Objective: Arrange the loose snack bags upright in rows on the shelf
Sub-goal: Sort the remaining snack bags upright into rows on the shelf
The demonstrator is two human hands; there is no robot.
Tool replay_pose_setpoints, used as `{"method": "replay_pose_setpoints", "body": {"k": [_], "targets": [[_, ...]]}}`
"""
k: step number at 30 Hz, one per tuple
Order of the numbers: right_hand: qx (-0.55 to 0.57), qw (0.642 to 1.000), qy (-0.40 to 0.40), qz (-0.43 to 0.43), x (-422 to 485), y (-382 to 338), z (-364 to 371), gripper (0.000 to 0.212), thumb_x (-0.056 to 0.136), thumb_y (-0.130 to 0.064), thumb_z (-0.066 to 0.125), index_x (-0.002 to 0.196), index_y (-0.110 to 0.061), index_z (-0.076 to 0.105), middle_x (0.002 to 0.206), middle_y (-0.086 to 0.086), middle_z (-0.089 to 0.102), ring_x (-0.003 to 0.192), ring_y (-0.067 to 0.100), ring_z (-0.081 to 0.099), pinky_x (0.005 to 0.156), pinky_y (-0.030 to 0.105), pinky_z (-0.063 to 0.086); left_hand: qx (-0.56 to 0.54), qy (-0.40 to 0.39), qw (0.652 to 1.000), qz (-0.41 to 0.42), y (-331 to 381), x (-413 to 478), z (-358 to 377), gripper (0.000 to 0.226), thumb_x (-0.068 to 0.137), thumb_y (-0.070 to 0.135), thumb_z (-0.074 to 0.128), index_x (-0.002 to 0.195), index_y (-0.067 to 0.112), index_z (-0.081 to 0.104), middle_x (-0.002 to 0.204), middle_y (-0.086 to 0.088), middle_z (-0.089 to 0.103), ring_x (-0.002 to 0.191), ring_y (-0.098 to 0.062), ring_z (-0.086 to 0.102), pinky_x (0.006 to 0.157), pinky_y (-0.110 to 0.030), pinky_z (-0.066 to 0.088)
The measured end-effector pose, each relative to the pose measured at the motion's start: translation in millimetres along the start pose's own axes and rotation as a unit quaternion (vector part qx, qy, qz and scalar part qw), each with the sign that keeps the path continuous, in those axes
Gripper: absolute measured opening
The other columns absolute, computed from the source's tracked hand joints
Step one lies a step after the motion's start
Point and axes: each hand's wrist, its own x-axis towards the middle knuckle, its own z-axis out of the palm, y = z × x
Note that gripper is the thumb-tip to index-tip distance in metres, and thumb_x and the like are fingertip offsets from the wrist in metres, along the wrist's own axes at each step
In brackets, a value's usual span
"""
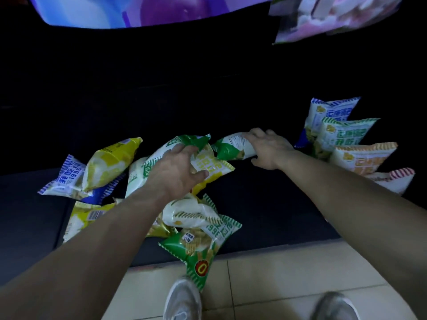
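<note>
Sketchiest bit here is probably the green bag at the front of the heap: it's hung half over the lip of the shelf, so it could easily be dumped onto the floor if the pile above it gets dragged. A striped bag in that loose pile is gripped at its top by the left hand, and a sideways bag is held from above by the right hand, just left of the upright row. That row looks leaned rather than braced, so it could be toppled if a new bag is shoved in hard. The back of the shelf is lost in darkness, the right fingertips are hidden behind the bag, and part of the pile is covered by the left forearm.
</note>
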Motion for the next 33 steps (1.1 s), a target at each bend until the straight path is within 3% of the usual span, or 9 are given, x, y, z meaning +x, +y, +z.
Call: {"method": "replay_pose_setpoints", "body": {"k": [4,8,13,16,20,22,26,29,33], "targets": [[0.013,1.0,0.001,-0.004,17.6,1.9,24.4,0.097,0.083,-0.023,0.071,0.156,-0.036,0.007,0.154,0.001,0.021,0.124,0.035,0.038,0.095,0.047,0.047,-0.029,0.062,0.998,-0.006,2.4,12.4,2.6,0.068,0.087,0.051,0.064,0.145,0.023,0.042,0.143,-0.001,0.044,0.132,-0.025,0.042,0.101,-0.043,0.044],[0.017,0.998,0.058,0.011,15.3,8.0,35.1,0.084,0.085,-0.006,0.066,0.152,-0.032,0.022,0.144,0.007,0.039,0.118,0.036,0.044,0.09,0.047,0.051,-0.027,0.06,0.998,-0.008,9.6,13.5,7.2,0.067,0.088,0.05,0.063,0.145,0.024,0.042,0.143,-0.001,0.045,0.133,-0.024,0.04,0.103,-0.043,0.043],[0.084,0.995,0.05,0.028,-22.4,32.1,25.4,0.058,0.093,-0.029,0.062,0.144,-0.023,0.037,0.127,0.011,0.058,0.111,0.032,0.054,0.087,0.04,0.049,-0.018,0.067,0.998,-0.009,14.1,11.8,5.4,0.063,0.089,0.047,0.062,0.144,0.022,0.044,0.141,-0.003,0.046,0.133,-0.027,0.039,0.104,-0.044,0.041],[0.133,0.99,0.005,0.044,-46.7,44.5,21.0,0.049,0.098,-0.04,0.055,0.142,-0.021,0.043,0.122,0.009,0.063,0.105,0.029,0.06,0.086,0.04,0.051,-0.016,0.073,0.997,0.002,23.6,11.3,5.9,0.062,0.089,0.046,0.063,0.143,0.02,0.045,0.141,-0.005,0.047,0.132,-0.029,0.04,0.104,-0.045,0.041],[0.141,0.987,-0.019,0.071,-58.1,44.9,27.9,0.047,0.103,-0.033,0.041,0.147,-0.015,0.037,0.144,0.014,0.044,0.126,0.033,0.05,0.101,0.043,0.045,-0.017,0.066,0.997,0.023,44.8,8.7,11.0,0.059,0.091,0.044,0.062,0.143,0.022,0.045,0.142,-0.002,0.045,0.132,-0.027,0.04,0.1,-0.042,0.044],[0.137,0.987,-0.002,0.082,-59.3,38.4,30.4,0.047,0.102,-0.034,0.039,0.147,-0.018,0.034,0.142,0.014,0.042,0.12,0.035,0.052,0.096,0.044,0.047,-0.013,0.066,0.997,0.031,52.2,8.7,13.9,0.059,0.091,0.045,0.061,0.143,0.023,0.045,0.141,-0.002,0.046,0.132,-0.026,0.04,0.101,-0.04,0.042],[0.142,0.986,-0.008,0.089,-58.8,31.7,37.2,0.066,0.087,-0.056,0.062,0.136,-0.018,0.038,0.126,0.009,0.048,0.108,0.032,0.056,0.081,0.04,0.05,-0.006,0.062,0.997,0.042,58.1,9.7,19.2,0.057,0.091,0.045,0.061,0.141,0.023,0.046,0.14,-0.004,0.047,0.129,-0.027,0.043,0.102,-0.041,0.042],[0.184,0.978,-0.017,0.095,-58.3,33.3,40.2,0.072,0.077,-0.053,0.078,0.127,-0.017,0.041,0.116,0.008,0.058,0.098,0.027,0.06,0.078,0.041,0.053,0.006,0.055,0.997,0.044,58.4,10.5,21.9,0.057,0.091,0.046,0.061,0.141,0.023,0.046,0.14,-0.004,0.048,0.129,-0.027,0.044,0.102,-0.042,0.043],[0.194,0.977,0.011,0.087,-66.9,39.1,31.1,0.083,0.065,-0.052,0.087,0.132,-0.021,0.048,0.112,0.002,0.064,0.099,0.022,0.06,0.08,0.038,0.053,0.003,0.054,0.998,0.041,57.8,14.1,21.9,0.058,0.09,0.045,0.062,0.141,0.022,0.046,0.14,-0.004,0.048,0.129,-0.027,0.044,0.103,-0.04,0.041]]}}
